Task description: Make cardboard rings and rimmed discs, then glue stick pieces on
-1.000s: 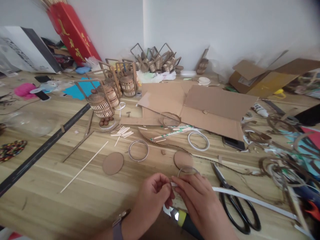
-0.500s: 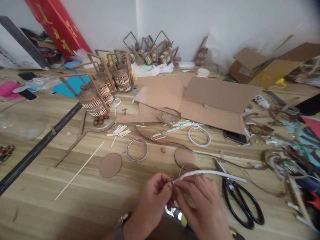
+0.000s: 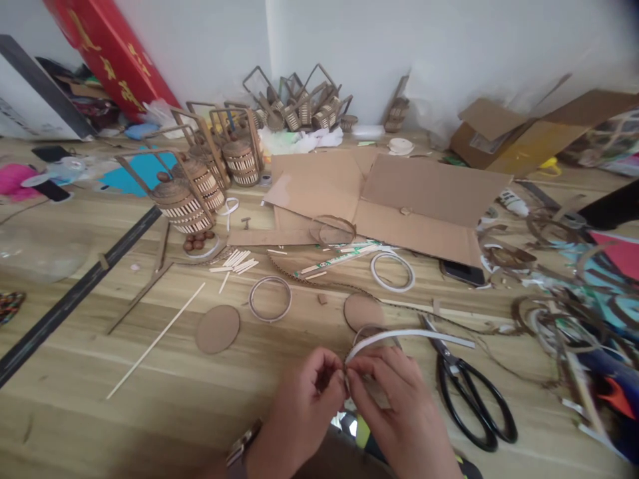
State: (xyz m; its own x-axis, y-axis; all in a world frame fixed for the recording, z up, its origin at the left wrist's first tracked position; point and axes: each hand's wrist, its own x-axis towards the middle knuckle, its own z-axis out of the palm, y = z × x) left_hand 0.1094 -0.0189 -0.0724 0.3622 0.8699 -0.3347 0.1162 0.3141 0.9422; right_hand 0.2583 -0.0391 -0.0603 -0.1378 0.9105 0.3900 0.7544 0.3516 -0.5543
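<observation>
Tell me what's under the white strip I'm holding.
Under the white strip lie a cardboard ring and the scissors blades. The right hand covers the ring's near half.

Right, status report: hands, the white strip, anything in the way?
Left hand and right hand both pinching one end of white strip. Strip arcs right. Scissors lie under its free end.

Bright, even light; soft shadows; edges blurred, warped.

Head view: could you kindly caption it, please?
Left hand and right hand pinch a white strip beside black scissors.
</observation>
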